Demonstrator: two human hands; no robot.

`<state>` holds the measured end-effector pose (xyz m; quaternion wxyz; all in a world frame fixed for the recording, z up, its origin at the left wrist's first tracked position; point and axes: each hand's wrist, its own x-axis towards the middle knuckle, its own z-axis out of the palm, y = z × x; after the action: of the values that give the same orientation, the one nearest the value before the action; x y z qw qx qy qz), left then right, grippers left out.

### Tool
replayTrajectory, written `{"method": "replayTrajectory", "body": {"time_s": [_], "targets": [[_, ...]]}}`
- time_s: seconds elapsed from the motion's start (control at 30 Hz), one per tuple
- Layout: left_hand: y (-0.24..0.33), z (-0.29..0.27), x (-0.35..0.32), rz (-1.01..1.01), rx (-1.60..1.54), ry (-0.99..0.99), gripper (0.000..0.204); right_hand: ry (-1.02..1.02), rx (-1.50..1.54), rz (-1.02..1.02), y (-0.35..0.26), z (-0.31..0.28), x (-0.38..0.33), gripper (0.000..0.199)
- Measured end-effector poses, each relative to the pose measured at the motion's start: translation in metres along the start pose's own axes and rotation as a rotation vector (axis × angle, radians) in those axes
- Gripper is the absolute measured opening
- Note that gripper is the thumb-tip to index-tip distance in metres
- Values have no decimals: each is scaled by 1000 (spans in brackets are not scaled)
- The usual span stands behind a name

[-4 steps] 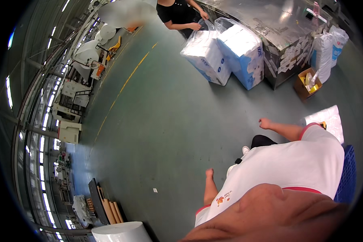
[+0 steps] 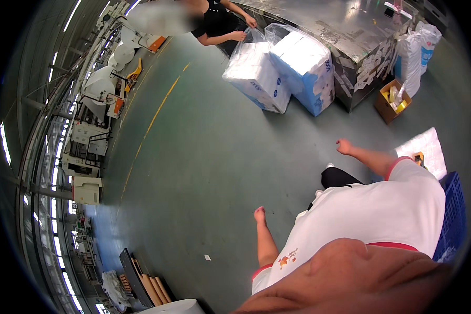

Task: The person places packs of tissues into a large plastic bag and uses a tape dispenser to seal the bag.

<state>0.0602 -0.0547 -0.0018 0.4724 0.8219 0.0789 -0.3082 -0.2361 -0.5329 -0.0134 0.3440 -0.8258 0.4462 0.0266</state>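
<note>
My left hand (image 2: 260,213) hangs out over the floor with its fingers curled in, and no object shows in it. My right hand (image 2: 344,146) is held out ahead of my body, loosely closed, likewise with nothing visible inside. Neither hand touches anything. Beyond them, two big clear-wrapped bales of white and blue packs, a left bale (image 2: 259,78) and a right bale (image 2: 304,70), stand side by side on the floor. Another person's hands (image 2: 239,35) are at the gathered plastic top of the left bale.
A metal-topped table (image 2: 345,31) stands behind the bales. At its right are white sacks (image 2: 409,63) and an open cardboard box (image 2: 392,103) with yellow items. Close to my right side are a white pack (image 2: 429,149) and a blue crate (image 2: 452,214). Machines (image 2: 86,188) line the left.
My left hand has swung outward and up in the view, while my right hand has risen slightly. The bales and table have shifted left in view as my head moved.
</note>
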Motion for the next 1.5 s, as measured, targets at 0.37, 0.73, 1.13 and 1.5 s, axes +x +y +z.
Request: {"method": "replayTrajectory", "body": {"time_s": [0.37,0.73,1.13,1.5], "targets": [[88,157,89,101,845,-501,36,415,553,454,-26,-261,332,86],[219,253,162,65,776,-620,37,-258,831,1006,97,-231,493,51],[245,268,193,77,853,-716,38,-474,-354,67,122,-147,460,16],[393,331,322,601,1298,-766,45,51,299,698,-78,-74,244,22]]}}
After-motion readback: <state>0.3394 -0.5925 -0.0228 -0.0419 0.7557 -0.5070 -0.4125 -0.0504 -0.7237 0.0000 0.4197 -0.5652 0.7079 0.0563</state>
